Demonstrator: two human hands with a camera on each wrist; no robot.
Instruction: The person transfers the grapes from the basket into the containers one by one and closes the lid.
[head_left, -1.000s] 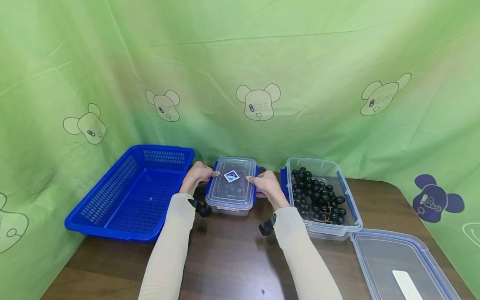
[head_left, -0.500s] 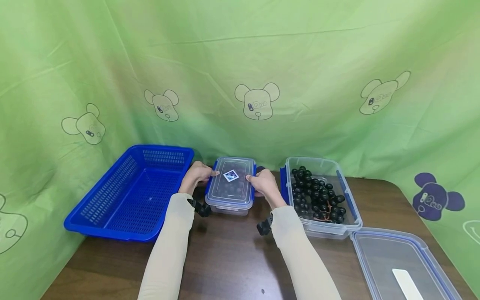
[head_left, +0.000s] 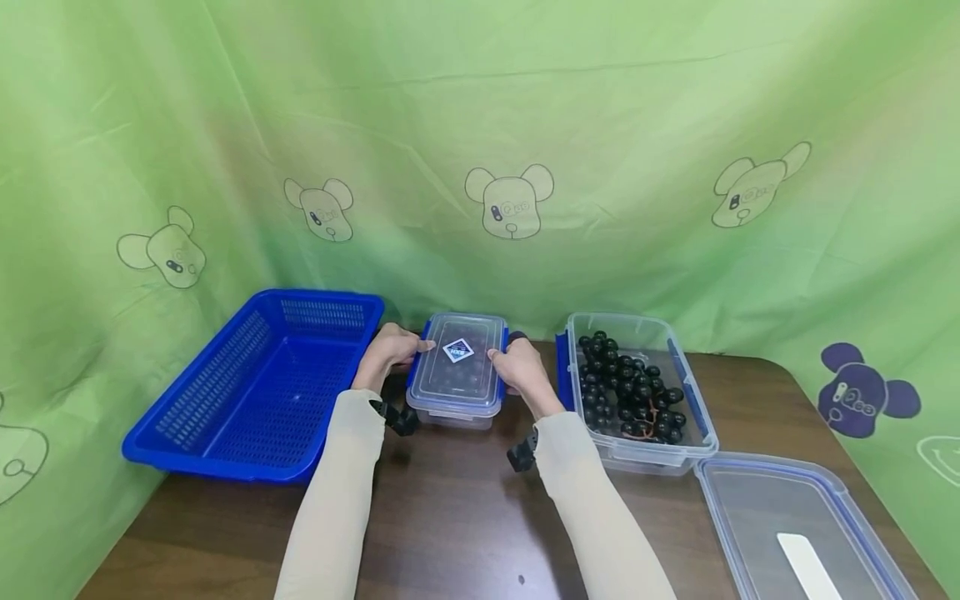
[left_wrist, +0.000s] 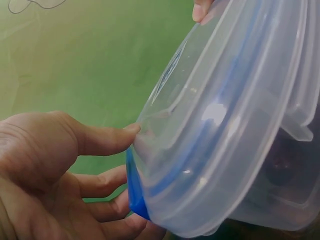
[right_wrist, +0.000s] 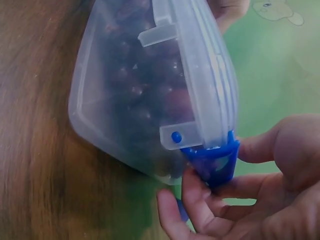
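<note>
A small clear food container (head_left: 453,379) with a lid and blue side latches stands on the table between both hands. Its lid bears a diamond-shaped label (head_left: 457,350). My left hand (head_left: 393,348) holds its left side, thumb on the lid edge and fingers at the blue latch (left_wrist: 136,192). On the opposite side my right hand (head_left: 523,368) pinches, thumb at the lid edge and fingers against the other blue latch (right_wrist: 212,162), which lies against the lid rim. Dark round shapes (right_wrist: 137,92) show dimly through the container wall in the right wrist view.
A blue plastic basket (head_left: 161,446) sits to the left. On the right stands a larger open container (head_left: 705,417) with a bunch of dark grapes (head_left: 630,387). Its clear lid (head_left: 750,508) lies at the table's right edge. A green printed cloth (head_left: 420,108) hangs behind the table.
Both hands keep their hold on the small container. The right wrist has shifted slightly left, and the whole view has drifted a little.
</note>
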